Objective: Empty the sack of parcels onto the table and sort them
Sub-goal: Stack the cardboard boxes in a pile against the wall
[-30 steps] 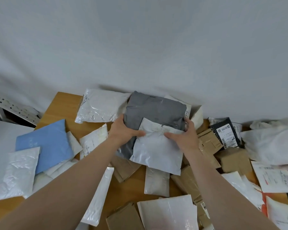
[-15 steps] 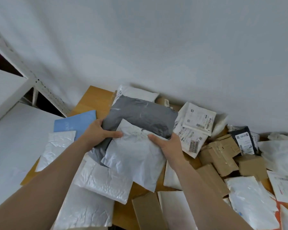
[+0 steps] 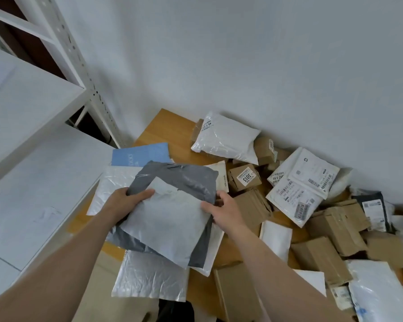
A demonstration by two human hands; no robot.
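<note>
Two hands hold two bags, middle left.
Left hand (image 3: 126,203) and right hand (image 3: 223,210) each pinch a side of the white bag (image 3: 168,228) and grey bag (image 3: 184,180) under it, above the table (image 3: 172,126). The bags have moved left, nearer one blue bag (image 3: 140,154).

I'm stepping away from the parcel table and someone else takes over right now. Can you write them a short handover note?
Left hand: grips the white mailer, thumb on top; it lies on the grey mailer.
Right hand: holds the same pair at its right edge, over the table.
Done: parcels are out on the table; the sack is not in view. Soft ones such as the blue mailer lie at the left.
Left: set this pair down, then sort the cardboard boxes and labelled mailers mixed at the right.
</note>
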